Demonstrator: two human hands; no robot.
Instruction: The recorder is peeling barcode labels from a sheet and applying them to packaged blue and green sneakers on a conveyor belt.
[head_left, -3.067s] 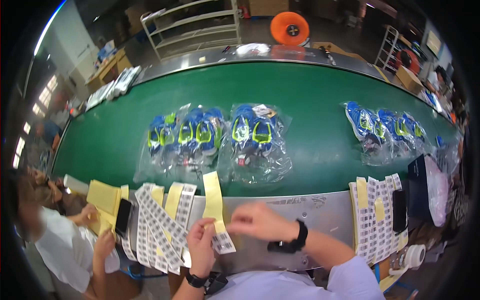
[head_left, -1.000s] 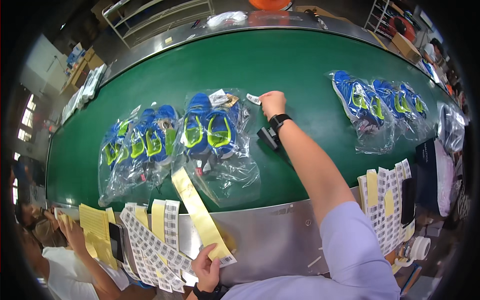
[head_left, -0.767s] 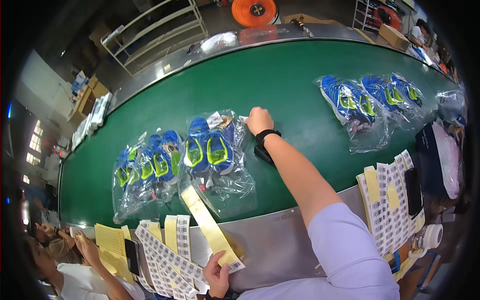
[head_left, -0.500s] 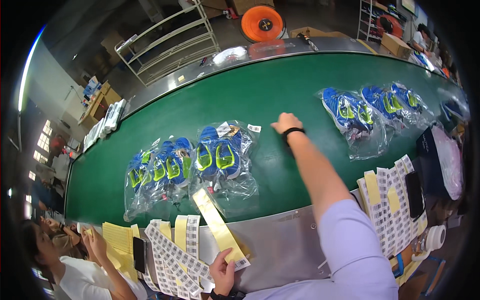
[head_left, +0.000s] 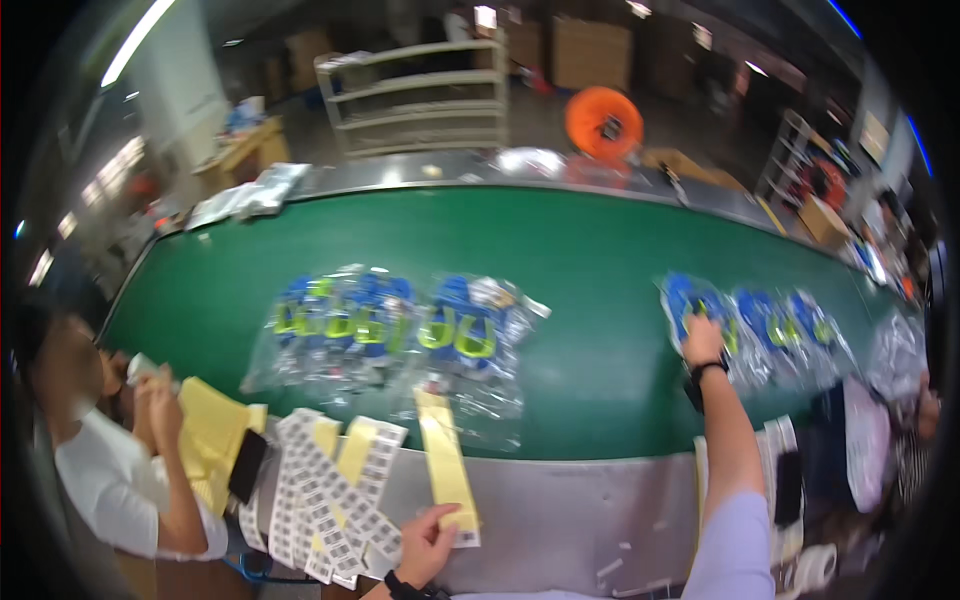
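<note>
My left hand (head_left: 428, 543), at the table's near edge, pinches the lower end of a yellow label strip (head_left: 440, 450). The strip's far end reaches the plastic of a bagged pair of blue shoes (head_left: 458, 325) with lime-green linings. To its left lie more bagged blue shoes (head_left: 345, 320). My right hand (head_left: 703, 343) reaches out over the green belt onto another bagged pair of blue shoes (head_left: 680, 290), the leftmost of the right group. Blur and the hand itself hide how its fingers sit there. Further bagged shoes (head_left: 765, 320) lie just right of it.
Barcode label sheets (head_left: 310, 490) and a dark phone (head_left: 248, 467) lie left on the metal ledge (head_left: 570, 510). More sheets and a second phone (head_left: 789, 487) lie right. A person (head_left: 110, 460) sits at the left. Beyond the green belt (head_left: 590, 400) stand a rack (head_left: 415, 95) and orange fan (head_left: 604, 123).
My right hand has moved right, from over bare belt onto the nearest bagged shoes of the right group. My left hand keeps hold of the yellow label strip. The whole view has shifted.
</note>
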